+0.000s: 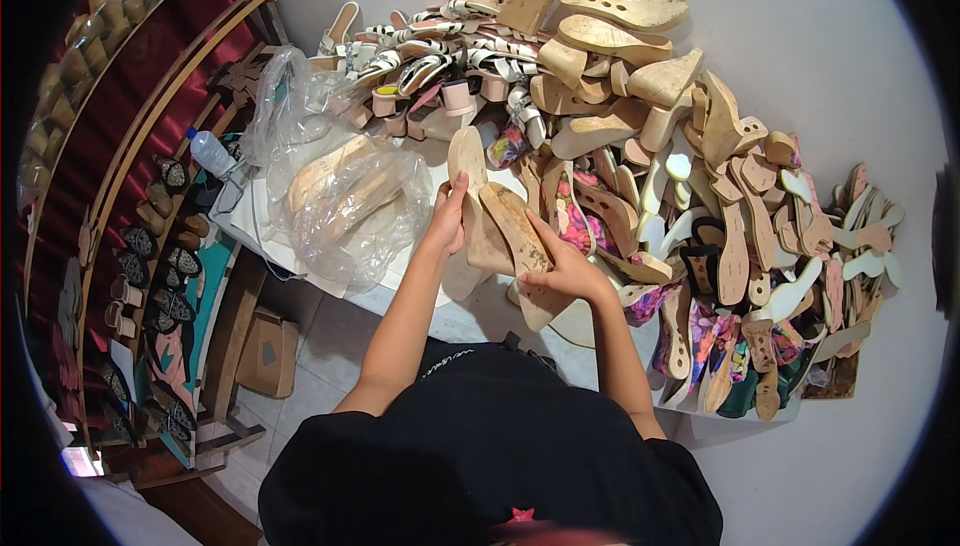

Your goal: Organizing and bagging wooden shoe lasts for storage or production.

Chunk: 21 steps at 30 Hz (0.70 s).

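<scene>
My left hand (pixel 450 214) is closed on a pale wooden shoe sole (pixel 466 158), thumb on its upper face; the sole stands on end over the table's near side. My right hand (pixel 568 272) grips a second wooden shoe sole (pixel 508 221), browner and stained, tilted with its lower end towards me. The two soles are side by side, partly overlapping. Beyond them lie finished white strapped sandals (pixel 430 71) and a floral shoe (pixel 508 146). Close to my left hand rests a clear plastic bag (pixel 375 191) with pale wooden pieces inside.
A large heap of wooden wedge soles (pixel 620 36) rises against the wall. Flat insoles and floral uppers (pixel 735 231) crowd the table's right side. To the left stands a rack (pixel 165 276) of shoes, with a water bottle (pixel 210 153) near it and a cardboard box (pixel 268 354) on the floor.
</scene>
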{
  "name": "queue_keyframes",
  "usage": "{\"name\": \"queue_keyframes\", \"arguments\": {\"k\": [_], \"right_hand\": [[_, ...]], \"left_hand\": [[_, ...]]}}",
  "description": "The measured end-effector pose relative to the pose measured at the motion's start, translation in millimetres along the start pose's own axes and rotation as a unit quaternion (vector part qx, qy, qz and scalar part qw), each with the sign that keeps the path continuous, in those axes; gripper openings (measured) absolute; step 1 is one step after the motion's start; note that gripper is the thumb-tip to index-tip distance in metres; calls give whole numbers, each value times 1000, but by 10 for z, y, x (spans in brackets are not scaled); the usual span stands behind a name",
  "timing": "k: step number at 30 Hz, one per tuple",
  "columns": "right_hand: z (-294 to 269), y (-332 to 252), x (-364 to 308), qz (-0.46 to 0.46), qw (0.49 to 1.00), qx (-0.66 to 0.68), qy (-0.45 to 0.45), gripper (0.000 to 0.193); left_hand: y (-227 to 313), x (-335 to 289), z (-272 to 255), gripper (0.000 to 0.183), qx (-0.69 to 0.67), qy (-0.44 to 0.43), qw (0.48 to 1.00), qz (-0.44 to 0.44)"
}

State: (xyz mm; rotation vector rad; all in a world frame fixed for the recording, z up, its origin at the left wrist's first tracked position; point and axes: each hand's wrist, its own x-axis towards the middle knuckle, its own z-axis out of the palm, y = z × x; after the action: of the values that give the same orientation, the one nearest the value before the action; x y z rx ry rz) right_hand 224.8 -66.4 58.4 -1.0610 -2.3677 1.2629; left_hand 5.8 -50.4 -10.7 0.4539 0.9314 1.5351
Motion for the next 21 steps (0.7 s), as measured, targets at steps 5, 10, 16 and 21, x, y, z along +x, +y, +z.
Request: {"name": "queue_keyframes", "arguments": {"k": [5, 10, 16, 21], "right_hand": [[31, -31, 11, -15, 999, 45, 13, 91], [37, -118, 6, 6, 999, 30, 39, 88], [105, -154, 33, 42, 997, -18, 54, 87], [161, -271, 65, 52, 995, -50, 63, 85]], "left_hand": [[-15, -23, -68, 63, 62, 2, 998, -24], [-184, -106, 10, 63, 92, 15, 995, 32], [-294, -221, 66, 59, 107, 26, 994, 0], [-408, -156, -161, 64, -2, -47, 999, -26]]}}
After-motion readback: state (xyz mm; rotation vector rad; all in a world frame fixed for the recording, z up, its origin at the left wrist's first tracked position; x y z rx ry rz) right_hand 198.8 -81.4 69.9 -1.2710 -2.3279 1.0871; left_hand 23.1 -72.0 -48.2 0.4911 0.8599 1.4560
